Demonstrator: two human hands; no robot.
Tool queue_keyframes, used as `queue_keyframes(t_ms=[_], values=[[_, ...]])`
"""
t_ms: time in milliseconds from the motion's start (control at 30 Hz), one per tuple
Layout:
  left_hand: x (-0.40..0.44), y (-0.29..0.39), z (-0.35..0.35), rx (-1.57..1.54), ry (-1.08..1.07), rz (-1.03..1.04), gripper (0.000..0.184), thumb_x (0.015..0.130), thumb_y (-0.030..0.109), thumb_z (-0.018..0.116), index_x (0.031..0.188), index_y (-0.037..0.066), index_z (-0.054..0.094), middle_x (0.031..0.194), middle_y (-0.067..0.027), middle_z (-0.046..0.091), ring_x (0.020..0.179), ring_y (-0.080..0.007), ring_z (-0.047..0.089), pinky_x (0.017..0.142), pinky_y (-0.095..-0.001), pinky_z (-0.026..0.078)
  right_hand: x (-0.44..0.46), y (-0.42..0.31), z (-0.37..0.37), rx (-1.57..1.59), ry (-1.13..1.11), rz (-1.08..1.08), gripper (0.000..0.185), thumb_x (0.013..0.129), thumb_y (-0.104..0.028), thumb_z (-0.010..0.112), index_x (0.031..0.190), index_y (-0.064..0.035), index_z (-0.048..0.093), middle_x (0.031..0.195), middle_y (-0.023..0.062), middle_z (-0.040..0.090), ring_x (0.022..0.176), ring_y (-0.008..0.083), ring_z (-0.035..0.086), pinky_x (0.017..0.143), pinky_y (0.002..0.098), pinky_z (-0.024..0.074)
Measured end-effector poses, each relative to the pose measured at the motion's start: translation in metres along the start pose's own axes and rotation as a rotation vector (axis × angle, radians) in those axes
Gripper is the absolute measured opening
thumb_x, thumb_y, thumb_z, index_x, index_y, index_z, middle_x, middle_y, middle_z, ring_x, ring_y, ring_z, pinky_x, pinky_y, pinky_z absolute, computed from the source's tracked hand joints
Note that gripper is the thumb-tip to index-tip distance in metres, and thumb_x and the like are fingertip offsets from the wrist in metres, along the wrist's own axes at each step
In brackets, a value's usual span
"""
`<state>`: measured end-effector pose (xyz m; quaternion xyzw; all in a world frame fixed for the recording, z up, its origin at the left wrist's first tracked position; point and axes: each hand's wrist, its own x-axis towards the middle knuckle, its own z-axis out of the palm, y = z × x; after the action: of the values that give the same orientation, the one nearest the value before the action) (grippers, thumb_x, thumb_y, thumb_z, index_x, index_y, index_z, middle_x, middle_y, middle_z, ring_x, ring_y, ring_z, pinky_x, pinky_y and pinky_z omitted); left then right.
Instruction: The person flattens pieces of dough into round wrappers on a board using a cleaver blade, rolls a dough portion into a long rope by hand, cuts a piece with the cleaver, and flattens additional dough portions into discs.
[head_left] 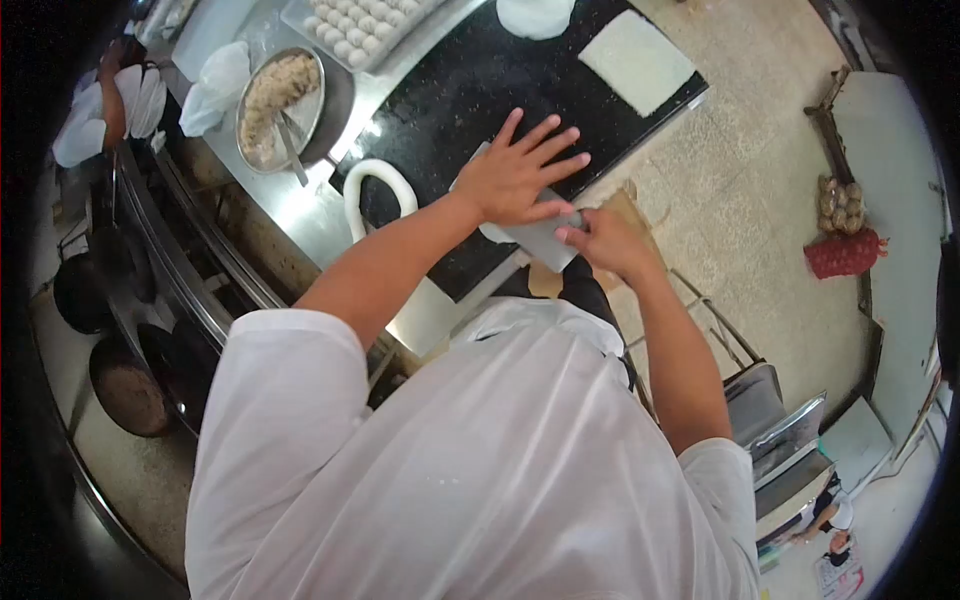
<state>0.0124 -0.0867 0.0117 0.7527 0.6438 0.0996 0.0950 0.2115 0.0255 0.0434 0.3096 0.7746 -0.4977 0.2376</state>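
Observation:
My left hand lies spread, palm down, over the wide metal blade of a cleaver-like tool. Its fingers are apart and point toward the black board. My right hand is closed around the tool's handle end, near the board's front edge. A bit of white dough shows beside the blade; the rest is hidden under blade and hand. To the left, a curved rope of white dough lies across the board's edge.
A bowl of filling with a spoon and a tray of dough balls stand at the back left. A flat dough sheet and a dough mound lie on the board's far part. Another person stands at far left.

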Motion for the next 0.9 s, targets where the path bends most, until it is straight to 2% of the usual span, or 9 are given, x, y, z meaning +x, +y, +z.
queue_keyframes(t_ms=[167, 233, 267, 333, 433, 667, 767, 833, 900], values=[[0.006, 0.005, 0.000, 0.025, 0.065, 0.008, 0.075, 0.092, 0.071, 0.050, 0.155, 0.029, 0.044, 0.165, -0.0115, 0.031, 0.155, -0.0341, 0.022, 0.121, -0.0678, 0.010, -0.012, 0.018, 0.028, 0.093, 0.081, -0.004, 0.054, 0.091, -0.040, 0.070, 0.124, 0.0014, 0.064, 0.101, 0.0261, 0.072, 0.099, 0.0437, 0.069, 0.094, 0.0458, 0.0515], [-0.025, 0.027, -0.005, -0.043, -0.046, 0.107, 0.074, 0.093, 0.071, 0.048, 0.154, 0.029, 0.044, 0.165, -0.0107, 0.032, 0.155, -0.0338, 0.021, 0.122, -0.0674, 0.009, -0.036, 0.048, 0.073, -0.101, 0.387, -0.628, 0.062, 0.088, -0.032, 0.076, 0.134, 0.0022, 0.054, 0.089, 0.0176, 0.075, 0.083, 0.0342, 0.074, 0.074, 0.0439, 0.0559], [-0.035, 0.031, 0.000, -0.124, -0.151, 0.306, 0.074, 0.092, 0.071, 0.049, 0.154, 0.030, 0.045, 0.165, -0.0096, 0.032, 0.155, -0.0331, 0.022, 0.122, -0.0672, 0.008, -0.042, 0.043, 0.083, -0.099, 0.377, -0.630, 0.062, 0.088, -0.032, 0.076, 0.134, 0.0022, 0.054, 0.089, 0.0176, 0.075, 0.083, 0.0342, 0.074, 0.074, 0.0439, 0.0559], [-0.028, 0.024, 0.003, -0.227, -0.258, 0.519, 0.075, 0.091, 0.070, 0.050, 0.153, 0.030, 0.046, 0.165, -0.0085, 0.033, 0.155, -0.0324, 0.022, 0.122, -0.0671, 0.008, -0.051, 0.028, 0.103, -0.041, 0.378, -0.147, 0.070, 0.085, -0.030, 0.079, 0.139, 0.0021, 0.049, 0.092, 0.0195, 0.075, 0.087, 0.0374, 0.074, 0.077, 0.0455, 0.0559], [-0.002, 0.005, 0.000, -0.148, -0.249, 0.412, 0.074, 0.091, 0.070, 0.050, 0.152, 0.030, 0.047, 0.164, -0.0064, 0.035, 0.155, -0.0301, 0.024, 0.123, -0.0655, 0.008, -0.024, 0.017, 0.067, -0.114, 0.332, 0.005, 0.071, 0.083, -0.031, 0.081, 0.137, 0.0033, 0.050, 0.098, 0.0229, 0.074, 0.095, 0.0423, 0.072, 0.082, 0.0476, 0.0552], [0.010, -0.020, 0.001, -0.004, -0.043, 0.293, 0.073, 0.092, 0.070, 0.048, 0.152, 0.030, 0.048, 0.164, -0.0086, 0.036, 0.155, -0.0318, 0.024, 0.123, -0.0635, 0.005, -0.017, -0.012, 0.032, -0.088, 0.144, 0.064, 0.093, 0.083, -0.036, 0.080, 0.150, 0.0075, 0.032, 0.114, 0.0337, 0.067, 0.098, 0.0449, 0.070, 0.089, 0.0505, 0.0539], [-0.020, 0.019, 0.003, -0.019, -0.169, 0.280, 0.075, 0.092, 0.071, 0.048, 0.153, 0.029, 0.047, 0.164, -0.0069, 0.036, 0.155, -0.0321, 0.024, 0.123, -0.0635, 0.006, -0.041, 0.037, 0.094, 0.043, 0.347, -0.331, 0.099, 0.082, -0.035, 0.082, 0.152, 0.0062, 0.026, 0.114, 0.0336, 0.067, 0.098, 0.0455, 0.070, 0.085, 0.0514, 0.0545], [-0.007, 0.027, 0.005, -0.129, -0.094, 0.366, 0.068, 0.092, 0.068, 0.049, 0.147, 0.027, 0.053, 0.161, -0.0064, 0.041, 0.153, -0.0352, 0.028, 0.122, -0.0662, 0.009, -0.054, 0.016, 0.080, 0.057, 0.233, 0.078, 0.114, 0.076, -0.029, 0.088, 0.160, -0.0006, 0.016, 0.103, 0.0262, 0.072, 0.095, 0.0427, 0.071, 0.082, 0.0495, 0.0551], [0.008, 0.020, -0.001, -0.029, -0.173, 0.339, 0.075, 0.091, 0.071, 0.050, 0.152, 0.028, 0.048, 0.160, -0.0053, 0.041, 0.152, -0.0327, 0.029, 0.123, -0.0640, 0.010, -0.044, 0.008, 0.050, 0.029, 0.231, 0.134, 0.096, 0.079, -0.037, 0.084, 0.149, 0.0046, 0.033, 0.109, 0.0314, 0.069, 0.098, 0.0448, 0.070, 0.083, 0.0529, 0.0548]])
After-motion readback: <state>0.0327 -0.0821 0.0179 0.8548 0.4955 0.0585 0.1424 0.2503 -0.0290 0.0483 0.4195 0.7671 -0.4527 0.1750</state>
